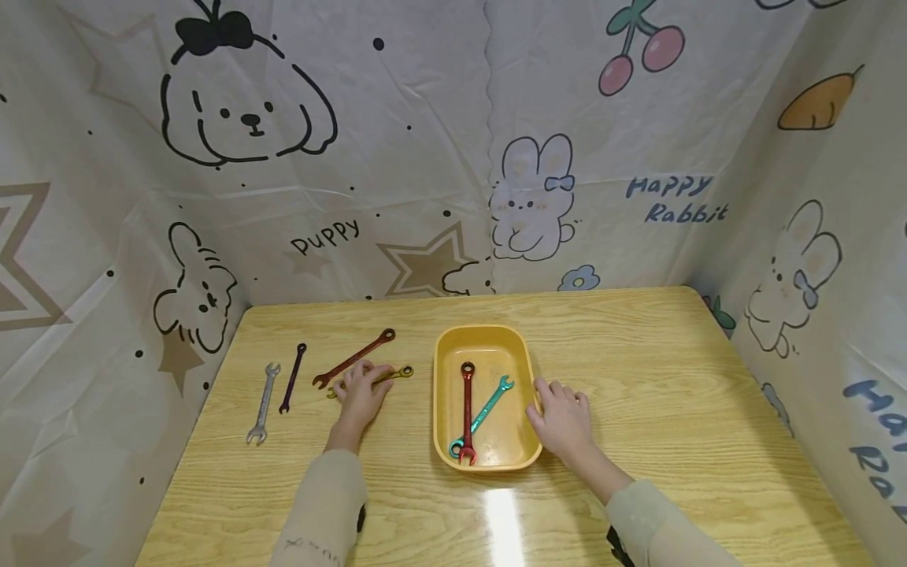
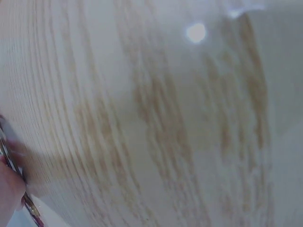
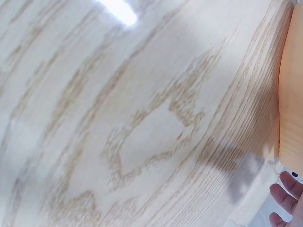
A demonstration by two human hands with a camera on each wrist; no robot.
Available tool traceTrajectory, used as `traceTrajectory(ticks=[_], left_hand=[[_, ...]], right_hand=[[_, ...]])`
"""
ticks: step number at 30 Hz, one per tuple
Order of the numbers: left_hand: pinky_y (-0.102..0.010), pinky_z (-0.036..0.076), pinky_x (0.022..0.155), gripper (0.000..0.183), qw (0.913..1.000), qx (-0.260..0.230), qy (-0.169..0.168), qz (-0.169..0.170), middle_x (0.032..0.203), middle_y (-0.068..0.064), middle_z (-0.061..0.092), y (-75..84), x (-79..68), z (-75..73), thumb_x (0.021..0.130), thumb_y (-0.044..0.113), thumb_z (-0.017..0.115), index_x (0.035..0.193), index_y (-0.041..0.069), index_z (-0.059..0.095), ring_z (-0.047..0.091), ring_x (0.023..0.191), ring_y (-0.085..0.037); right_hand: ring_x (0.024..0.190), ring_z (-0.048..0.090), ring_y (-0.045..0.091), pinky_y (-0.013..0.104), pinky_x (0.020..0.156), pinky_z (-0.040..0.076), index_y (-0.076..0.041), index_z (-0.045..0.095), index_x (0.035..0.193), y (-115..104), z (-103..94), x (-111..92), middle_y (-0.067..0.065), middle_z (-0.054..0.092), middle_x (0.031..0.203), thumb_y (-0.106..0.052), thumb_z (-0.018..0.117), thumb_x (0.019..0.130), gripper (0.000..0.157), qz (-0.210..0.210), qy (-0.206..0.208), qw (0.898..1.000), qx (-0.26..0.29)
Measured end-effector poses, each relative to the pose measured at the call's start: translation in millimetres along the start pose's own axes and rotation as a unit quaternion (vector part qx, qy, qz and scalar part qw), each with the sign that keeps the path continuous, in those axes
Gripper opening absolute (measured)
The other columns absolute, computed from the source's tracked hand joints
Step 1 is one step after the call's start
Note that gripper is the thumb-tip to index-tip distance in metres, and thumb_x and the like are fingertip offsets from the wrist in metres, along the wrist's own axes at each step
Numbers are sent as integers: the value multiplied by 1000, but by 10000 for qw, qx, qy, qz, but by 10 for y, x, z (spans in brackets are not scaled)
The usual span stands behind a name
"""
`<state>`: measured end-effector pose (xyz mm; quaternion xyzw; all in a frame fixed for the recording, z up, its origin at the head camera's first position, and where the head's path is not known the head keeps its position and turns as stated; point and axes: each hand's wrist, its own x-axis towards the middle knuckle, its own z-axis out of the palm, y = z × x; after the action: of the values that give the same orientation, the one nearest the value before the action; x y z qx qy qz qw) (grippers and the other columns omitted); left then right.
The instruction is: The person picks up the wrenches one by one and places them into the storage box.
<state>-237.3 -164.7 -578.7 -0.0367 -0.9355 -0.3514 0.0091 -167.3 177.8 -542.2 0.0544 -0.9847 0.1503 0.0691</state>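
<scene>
In the head view my left hand (image 1: 363, 395) is over a gold combination wrench (image 1: 401, 372), its fingers and thumb gripping the middle of the shaft. The left wrist view catches part of that hand (image 2: 10, 191) at its left edge, with the wrench (image 2: 31, 206) beside the fingers. My right hand (image 1: 563, 417) rests against the right side of a yellow plastic tray (image 1: 484, 334), fingers relaxed. A red wrench (image 1: 468, 405) lies in the tray across a teal wrench (image 1: 489, 408). Only fingertips (image 3: 283, 196) of the right hand show in its wrist view, near the tray wall.
Left of the tray, a dark red wrench (image 1: 354, 358), a small purple wrench (image 1: 292, 379) and a silver wrench (image 1: 265, 405) lie on the wooden table (image 1: 659, 370). A printed cloth (image 1: 425, 157) hangs behind and along both sides.
</scene>
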Motion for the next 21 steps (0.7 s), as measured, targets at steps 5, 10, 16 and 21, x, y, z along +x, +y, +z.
traceTrajectory(ticks=[5, 10, 16, 21], left_hand=[[-55, 6, 90, 21, 9998, -139, 112, -53, 112, -9, 42, -7, 11, 13, 88, 24, 60, 108, 20, 65, 31, 105, -30], [-56, 7, 90, 20, 9997, -114, 170, -94, 112, -10, 44, -9, 29, 23, 87, 22, 61, 107, 19, 66, 32, 107, -32], [-55, 9, 89, 21, 9998, -45, 167, -133, 111, -10, 46, 24, 27, 21, 88, 20, 60, 108, 17, 65, 33, 105, -31], [-53, 11, 84, 22, 9997, 28, 208, -106, 106, -9, 48, 31, 22, 31, 88, 20, 59, 109, 18, 65, 35, 101, -29]], right_hand=[[95, 55, 32, 53, 85, 36, -11, 52, 117, 2, 9, -4, 13, 58, 102, -29, 52, 87, 35, -45, 91, 9999, 0], [95, 55, 32, 54, 85, 36, -11, 53, 116, 10, 23, 0, 13, 59, 102, -30, 52, 87, 35, -55, 141, 9999, 22], [95, 55, 32, 54, 85, 35, -12, 52, 117, 17, 36, 5, 13, 59, 102, -30, 50, 87, 35, -39, 126, 9999, 45], [96, 55, 32, 53, 86, 35, -11, 52, 118, 13, 26, 6, 13, 58, 103, -30, 51, 87, 36, -11, 52, 10000, 30]])
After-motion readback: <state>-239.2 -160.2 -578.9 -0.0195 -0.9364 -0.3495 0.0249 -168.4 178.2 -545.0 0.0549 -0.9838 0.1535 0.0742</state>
